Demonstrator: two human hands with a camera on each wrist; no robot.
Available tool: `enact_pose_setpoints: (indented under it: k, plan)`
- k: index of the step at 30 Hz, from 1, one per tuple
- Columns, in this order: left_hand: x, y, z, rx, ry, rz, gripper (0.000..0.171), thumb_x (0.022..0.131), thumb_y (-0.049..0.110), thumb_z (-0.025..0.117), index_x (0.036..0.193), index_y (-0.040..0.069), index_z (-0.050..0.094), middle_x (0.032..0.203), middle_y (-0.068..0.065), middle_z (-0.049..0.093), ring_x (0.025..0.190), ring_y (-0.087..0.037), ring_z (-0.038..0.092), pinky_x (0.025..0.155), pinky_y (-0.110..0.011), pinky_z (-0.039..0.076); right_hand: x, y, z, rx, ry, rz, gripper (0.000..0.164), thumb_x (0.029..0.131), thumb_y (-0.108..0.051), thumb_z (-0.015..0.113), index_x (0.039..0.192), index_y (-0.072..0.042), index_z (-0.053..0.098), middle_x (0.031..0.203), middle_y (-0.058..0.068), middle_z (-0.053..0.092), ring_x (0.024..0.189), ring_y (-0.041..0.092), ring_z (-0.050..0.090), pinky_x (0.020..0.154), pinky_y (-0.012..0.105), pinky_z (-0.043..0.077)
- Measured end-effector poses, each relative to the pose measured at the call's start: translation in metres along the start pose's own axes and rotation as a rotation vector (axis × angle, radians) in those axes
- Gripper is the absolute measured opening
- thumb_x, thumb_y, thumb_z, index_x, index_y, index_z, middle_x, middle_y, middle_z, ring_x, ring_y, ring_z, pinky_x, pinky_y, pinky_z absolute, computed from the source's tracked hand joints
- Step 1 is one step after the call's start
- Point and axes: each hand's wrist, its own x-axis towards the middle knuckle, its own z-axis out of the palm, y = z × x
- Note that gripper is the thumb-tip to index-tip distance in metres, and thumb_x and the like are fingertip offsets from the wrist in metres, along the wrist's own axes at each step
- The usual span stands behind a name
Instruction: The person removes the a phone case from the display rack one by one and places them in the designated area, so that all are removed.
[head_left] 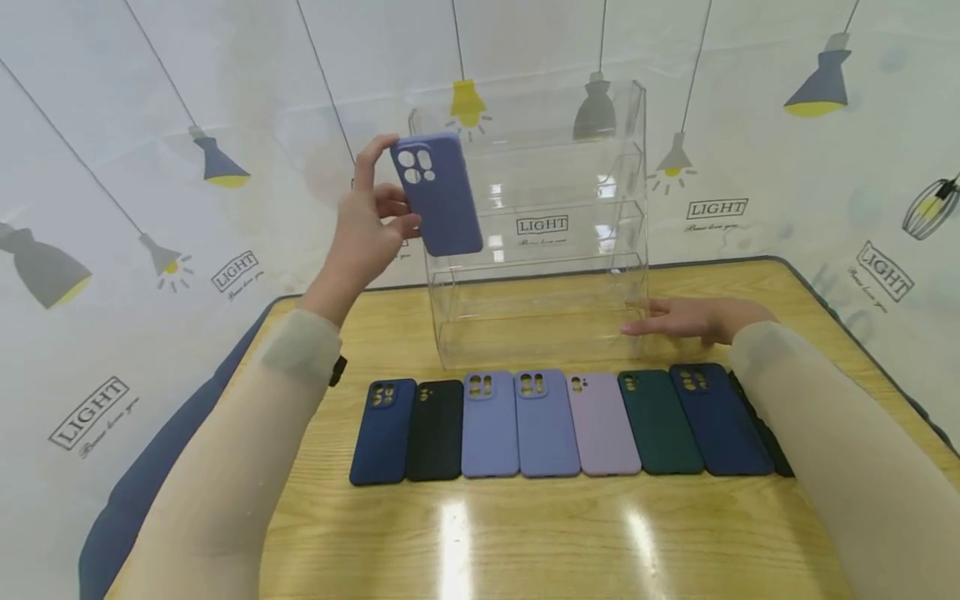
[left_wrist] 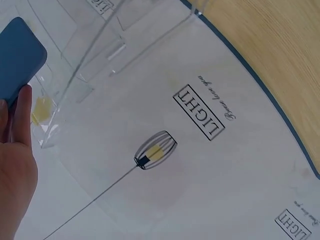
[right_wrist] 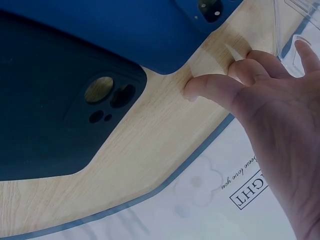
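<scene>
My left hand (head_left: 367, 233) holds a lavender-blue phone case (head_left: 446, 200) up by its edges, camera cutouts at the top. The case is in front of the upper left part of a clear tiered acrylic rack (head_left: 540, 271). In the left wrist view the case (left_wrist: 19, 57) looks bluer, and only part of the hand (left_wrist: 17, 165) shows. At the rack's lower right corner, my right hand (head_left: 693, 319) reaches in with extended fingers; its fingertips look to be against the rack's side. The right wrist view shows that hand (right_wrist: 265, 95) low over the table.
Before the rack lies a row of phone cases: navy (head_left: 382, 437), black (head_left: 435, 433), two lavender-blue (head_left: 490, 429), pink (head_left: 606, 429), green (head_left: 660, 425) and navy (head_left: 723, 425). A dark one (head_left: 772, 442) is partly under my right sleeve. Lamp-print cloth (head_left: 247, 167) surrounds the wooden table (head_left: 540, 533).
</scene>
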Motion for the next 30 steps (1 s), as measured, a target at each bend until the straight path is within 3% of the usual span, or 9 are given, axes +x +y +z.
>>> enact_pose_setpoints:
  k: [9, 15, 19, 25, 30]
  plan:
    - [-0.045, -0.016, -0.047, 0.161, 0.017, -0.032, 0.099, 0.094, -0.017, 0.065, 0.163, 0.042, 0.027, 0.107, -0.025, 0.076, 0.102, -0.036, 0.079, 0.083, -0.033, 0.068, -0.002, 0.0, 0.002, -0.017, -0.006, -0.013, 0.106, 0.102, -0.074, 0.048, 0.172, -0.025, -0.014, 0.176, 0.029, -0.016, 0.157, 0.066, 0.008, 0.11, 0.091, 0.025]
    - [-0.081, -0.028, -0.07, 0.289, -0.004, -0.151, 0.106, 0.094, -0.017, 0.065, 0.164, 0.047, 0.019, 0.109, -0.026, 0.076, 0.103, -0.042, 0.078, 0.084, -0.044, 0.068, 0.0, 0.001, -0.001, -0.017, 0.003, -0.003, 0.108, 0.1, -0.077, 0.049, 0.172, -0.025, -0.013, 0.176, 0.028, -0.015, 0.156, 0.066, 0.007, 0.111, 0.091, 0.025]
    - [-0.097, -0.039, -0.083, 0.281, -0.039, -0.268, 0.11, 0.093, -0.017, 0.065, 0.166, 0.048, 0.015, 0.115, -0.03, 0.074, 0.105, -0.045, 0.077, 0.081, -0.047, 0.068, 0.0, 0.003, -0.003, -0.014, 0.005, 0.01, 0.109, 0.1, -0.076, 0.049, 0.172, -0.023, -0.013, 0.175, 0.03, -0.016, 0.156, 0.067, 0.006, 0.111, 0.091, 0.024]
    - [-0.118, -0.062, -0.092, 0.204, -0.223, -0.475, 0.109, 0.092, -0.015, 0.067, 0.17, 0.037, 0.011, 0.12, -0.036, 0.07, 0.101, -0.042, 0.076, 0.075, -0.044, 0.069, 0.0, 0.005, -0.003, -0.005, 0.008, 0.005, 0.107, 0.101, -0.075, 0.05, 0.172, -0.025, -0.013, 0.175, 0.03, -0.015, 0.156, 0.067, 0.007, 0.11, 0.092, 0.023]
    - [-0.135, -0.076, -0.096, 0.232, -0.416, -0.611, 0.11, 0.091, -0.015, 0.067, 0.172, 0.029, 0.007, 0.118, -0.037, 0.068, 0.091, -0.033, 0.076, 0.073, -0.048, 0.068, 0.0, 0.002, -0.002, -0.004, 0.004, -0.005, 0.107, 0.1, -0.075, 0.05, 0.172, -0.026, -0.012, 0.176, 0.029, -0.014, 0.156, 0.067, 0.007, 0.11, 0.092, 0.023]
